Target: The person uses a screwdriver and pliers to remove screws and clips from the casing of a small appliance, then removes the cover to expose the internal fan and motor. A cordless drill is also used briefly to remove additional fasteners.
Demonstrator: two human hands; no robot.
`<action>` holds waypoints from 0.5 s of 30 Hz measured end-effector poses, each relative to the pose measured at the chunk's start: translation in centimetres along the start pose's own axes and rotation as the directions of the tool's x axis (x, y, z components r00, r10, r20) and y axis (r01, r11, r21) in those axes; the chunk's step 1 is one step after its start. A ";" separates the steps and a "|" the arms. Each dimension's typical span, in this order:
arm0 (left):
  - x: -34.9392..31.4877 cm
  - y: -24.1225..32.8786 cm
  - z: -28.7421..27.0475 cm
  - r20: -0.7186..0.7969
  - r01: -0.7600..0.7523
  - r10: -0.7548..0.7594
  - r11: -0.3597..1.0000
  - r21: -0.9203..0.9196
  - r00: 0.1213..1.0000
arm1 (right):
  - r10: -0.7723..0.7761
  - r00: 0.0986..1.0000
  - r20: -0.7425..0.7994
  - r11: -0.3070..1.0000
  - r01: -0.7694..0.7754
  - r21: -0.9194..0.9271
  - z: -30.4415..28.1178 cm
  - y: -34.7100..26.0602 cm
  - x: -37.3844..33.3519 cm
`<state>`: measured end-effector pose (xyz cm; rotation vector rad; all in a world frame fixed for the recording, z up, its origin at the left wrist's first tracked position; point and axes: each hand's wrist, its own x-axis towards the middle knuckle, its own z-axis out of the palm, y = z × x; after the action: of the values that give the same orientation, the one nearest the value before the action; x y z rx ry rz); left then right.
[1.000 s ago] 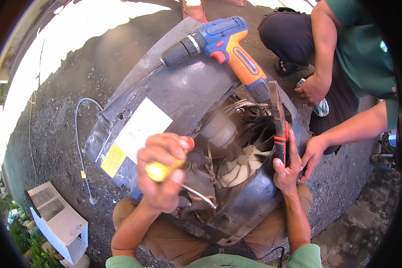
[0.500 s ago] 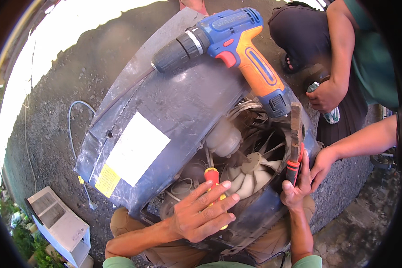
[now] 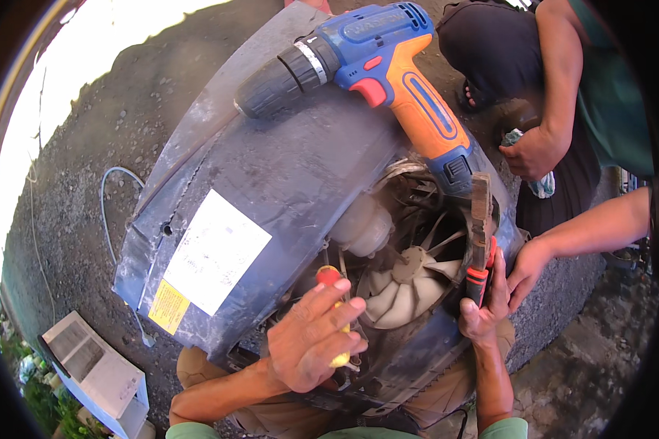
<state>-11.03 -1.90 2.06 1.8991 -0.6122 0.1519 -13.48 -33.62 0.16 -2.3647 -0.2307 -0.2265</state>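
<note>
While the screwdriver [image 3: 328, 276] is held in the curled grip of the left hand [image 3: 309, 338], left of the fan [image 3: 411, 282], and the pliers [image 3: 479, 252] are clasped by the right hand [image 3: 488, 310] at the fan's right, the fan could be chipped if either tool is let slip.

Housing [image 3: 293, 168]: dark, scuffed, broadly open at near right
Fan [image 3: 405, 285]: pale, bladed, inside that opening
Screwdriver [image 3: 328, 275]: yellow-and-red handle, partly hidden, red end far, left of the fan
Pliers [image 3: 480, 238]: rusty jaws pointing far, red-and-black handles, at the housing's right side
</note>
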 end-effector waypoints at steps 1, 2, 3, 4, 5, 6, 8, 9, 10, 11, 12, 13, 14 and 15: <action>0.2 -0.3 0.1 -0.003 0.030 -0.030 0.999 -0.015 1.000 | 0.002 1.000 -0.006 1.000 -0.001 0.004 0.1 -0.2 0.1; 0.3 -0.5 0.1 -0.001 0.059 -0.059 0.998 -0.025 0.998 | 0.005 1.000 -0.008 1.000 -0.005 0.013 0.1 -0.3 0.2; 0.5 -0.7 0.1 -0.010 0.120 -0.122 0.988 -0.092 0.993 | 0.009 1.000 -0.010 1.000 -0.008 0.023 0.2 -0.4 0.3; 0.6 -0.9 0.1 -0.013 0.124 -0.126 0.987 -0.101 0.992 | 0.017 1.000 -0.004 0.999 -0.017 0.036 0.2 -0.6 0.5; 0.6 -1.0 0.1 -0.013 0.132 -0.134 0.985 -0.108 0.991 | 0.027 1.000 0.002 0.998 -0.027 0.048 0.2 -0.7 0.7; 0.7 -1.0 0.1 -0.016 0.131 -0.134 0.984 -0.118 0.991 | 0.012 1.000 0.000 0.996 -0.012 0.086 0.3 -0.8 0.9; 0.7 -1.1 0.0 -0.017 0.143 -0.146 0.980 -0.135 0.989 | -0.017 1.000 0.021 0.996 0.015 0.084 0.2 -0.9 1.3; 0.8 -1.1 0.0 -0.029 0.142 -0.148 0.980 -0.142 0.989 | -0.026 0.999 0.018 0.995 0.025 0.097 0.2 -0.9 1.5; 0.8 -1.1 0.1 -0.030 0.150 -0.156 0.978 -0.143 0.987 | -0.035 0.999 0.016 0.993 0.033 0.109 0.2 -1.0 1.7; 0.9 -1.1 0.1 -0.039 0.147 -0.154 0.979 -0.143 0.987 | -0.042 0.999 0.014 0.993 0.041 0.113 0.1 -1.0 1.9; 1.1 -1.2 0.1 -0.027 0.160 -0.166 0.975 -0.155 0.986 | -0.056 0.998 0.011 0.993 0.055 0.106 0.1 -1.1 2.0; 1.2 -1.3 0.1 -0.014 0.163 -0.168 0.973 -0.165 0.986 | -0.070 0.997 0.010 0.993 0.069 0.099 0.1 -1.1 2.2; 1.4 -1.3 0.1 -0.003 0.167 -0.170 0.971 -0.174 0.985 | -0.085 0.996 0.010 0.992 0.084 0.094 0.1 -1.2 2.3; 1.6 -1.4 0.0 0.002 0.151 -0.153 0.973 -0.175 0.988 | -0.081 0.997 0.003 0.991 0.081 0.106 0.1 -1.2 2.4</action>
<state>-9.00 -2.07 1.53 1.7655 -0.4542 0.0096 -11.42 -32.43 1.47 -2.2538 -0.3345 -0.2391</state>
